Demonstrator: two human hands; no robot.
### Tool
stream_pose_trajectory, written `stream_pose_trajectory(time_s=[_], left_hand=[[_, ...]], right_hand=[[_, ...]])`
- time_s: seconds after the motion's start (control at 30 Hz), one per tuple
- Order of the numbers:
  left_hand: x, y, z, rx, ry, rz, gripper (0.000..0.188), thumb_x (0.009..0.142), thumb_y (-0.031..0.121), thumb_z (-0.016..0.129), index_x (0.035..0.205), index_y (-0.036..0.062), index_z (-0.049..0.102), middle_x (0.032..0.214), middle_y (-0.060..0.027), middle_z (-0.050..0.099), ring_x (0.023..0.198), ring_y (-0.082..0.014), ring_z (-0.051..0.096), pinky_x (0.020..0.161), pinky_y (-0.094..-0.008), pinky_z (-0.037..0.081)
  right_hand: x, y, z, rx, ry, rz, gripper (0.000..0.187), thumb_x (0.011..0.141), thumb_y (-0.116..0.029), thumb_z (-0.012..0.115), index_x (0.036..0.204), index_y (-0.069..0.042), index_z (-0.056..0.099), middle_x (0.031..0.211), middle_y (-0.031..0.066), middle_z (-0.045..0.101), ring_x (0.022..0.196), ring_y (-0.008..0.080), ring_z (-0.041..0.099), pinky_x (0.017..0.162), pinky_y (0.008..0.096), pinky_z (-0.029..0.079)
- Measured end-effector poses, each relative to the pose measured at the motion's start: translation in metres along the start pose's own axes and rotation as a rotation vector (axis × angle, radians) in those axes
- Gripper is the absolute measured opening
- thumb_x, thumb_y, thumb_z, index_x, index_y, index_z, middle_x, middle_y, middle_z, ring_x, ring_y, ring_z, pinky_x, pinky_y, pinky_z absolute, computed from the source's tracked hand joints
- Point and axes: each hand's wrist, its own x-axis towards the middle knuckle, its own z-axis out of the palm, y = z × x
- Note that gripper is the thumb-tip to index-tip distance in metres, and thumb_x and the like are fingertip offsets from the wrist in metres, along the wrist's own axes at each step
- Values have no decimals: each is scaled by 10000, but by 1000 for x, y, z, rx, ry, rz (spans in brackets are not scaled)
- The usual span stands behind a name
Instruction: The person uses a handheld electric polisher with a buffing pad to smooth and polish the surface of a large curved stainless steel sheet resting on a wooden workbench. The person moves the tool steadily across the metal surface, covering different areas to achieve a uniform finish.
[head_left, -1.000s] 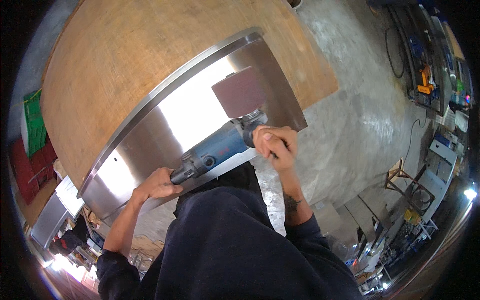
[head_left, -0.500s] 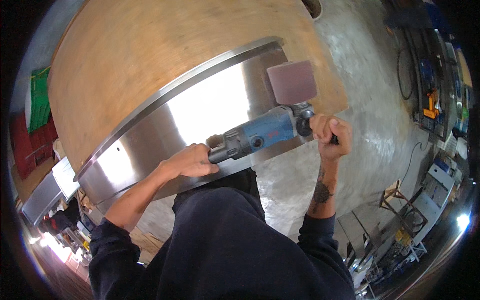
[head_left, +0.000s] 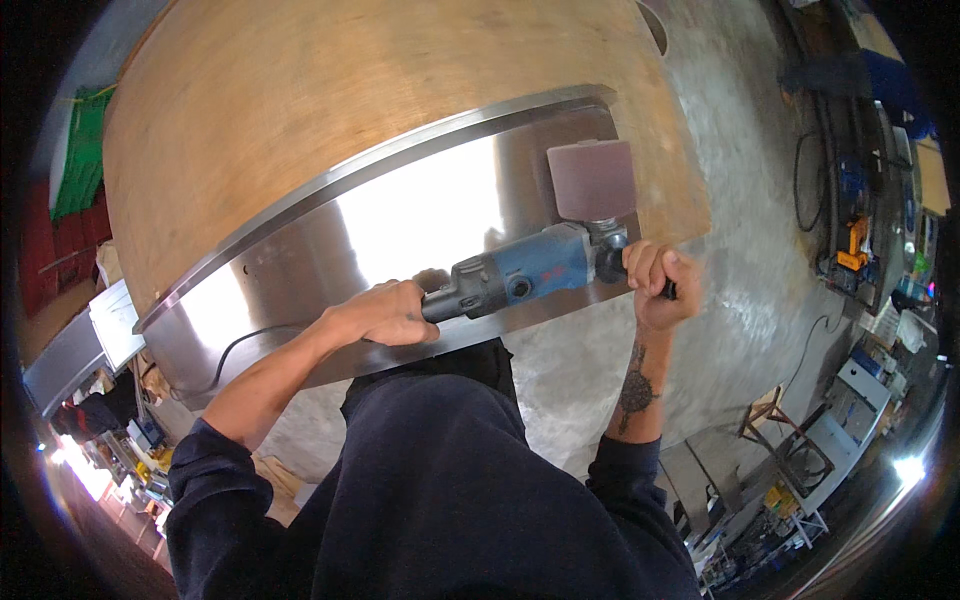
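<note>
Both my hands are closed on a blue and black drum sander [head_left: 543,266] that lies across a shiny sheet-metal piece. My left hand [head_left: 388,313] wraps the black rear handle. My right hand [head_left: 662,284] grips the black side handle near the tool's head. From the head, a reddish-brown abrasive drum [head_left: 594,180] extends away from me over the right end of the metal piece [head_left: 310,235]; whether it presses on the surface I cannot tell. Bright reflections cover the middle of the metal, and a raised rim runs along its far edge.
Beneath the metal is a large wooden board [head_left: 400,70]. A black cord [head_left: 228,352] curves beside my left forearm. Along the right wall stand a shelf with an orange tool [head_left: 853,243], cables and metal frames. Green [head_left: 82,155] and red items sit at far left, above a concrete floor [head_left: 750,200].
The sander and its drum sit slightly farther right and lower in the picture, with both hands still holding on. The black cord now shows beside my left forearm. The whole view has shifted a little.
</note>
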Motion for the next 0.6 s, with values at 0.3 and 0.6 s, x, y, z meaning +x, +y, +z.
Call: stream_pose_trajectory(time_s=[0.3, 0.6], left_hand=[[-44, -58, 5, -53, -21, -17, 470, 794, 370, 717, 767, -97, 678, 680, -211, 668, 628, -302, 650, 632, -466, 510], [-86, -148, 9, -47, -106, -79, 859, 751, 312, 711, 1465, -125, 521, 606, -122, 648, 566, -227, 655, 569, -379, 508]], right_hand=[[-38, 22, 60, -18, -50, 13, 459, 973, -211, 493, 544, -71, 412, 524, 106, 459, 517, 217, 403, 577, 382, 347], [-82, 54, 143, -38, -52, 36, 445, 969, -218, 482, 553, -77, 412, 515, 99, 443, 501, 201, 377, 568, 378, 351]])
